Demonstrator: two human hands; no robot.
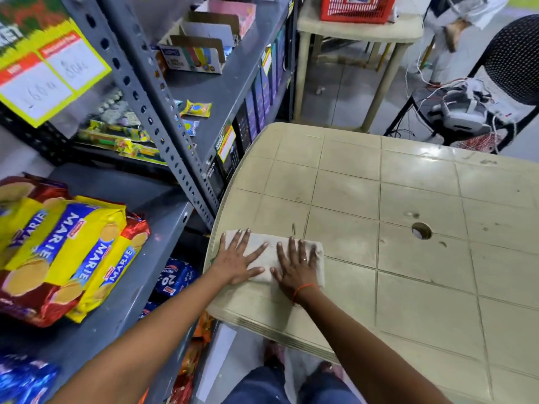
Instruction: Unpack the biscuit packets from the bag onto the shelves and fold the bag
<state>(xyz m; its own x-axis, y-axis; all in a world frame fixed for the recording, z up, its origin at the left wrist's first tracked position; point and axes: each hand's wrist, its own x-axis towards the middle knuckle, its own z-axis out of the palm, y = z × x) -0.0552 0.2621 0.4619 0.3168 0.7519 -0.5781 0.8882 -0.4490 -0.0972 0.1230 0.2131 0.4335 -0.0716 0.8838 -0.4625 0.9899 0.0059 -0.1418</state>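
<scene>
A whitish cloth bag (269, 252), folded into a small flat rectangle, lies at the near left corner of the beige plastic table (408, 199). My left hand (237, 259) rests flat on the bag's left part with fingers spread. My right hand (296, 263) presses flat on its right part, fingers also spread. Neither hand grips anything. Yellow, blue and red Marie biscuit packets (67, 252) lie stacked on the grey metal shelf (140, 287) to my left.
A grey slotted upright (175, 158) of the rack stands between shelf and table. Small sweets and boxes sit on higher shelves. A second beige table with a red basket (355, 8) stands behind; a black chair (507, 62) with cables is at the right.
</scene>
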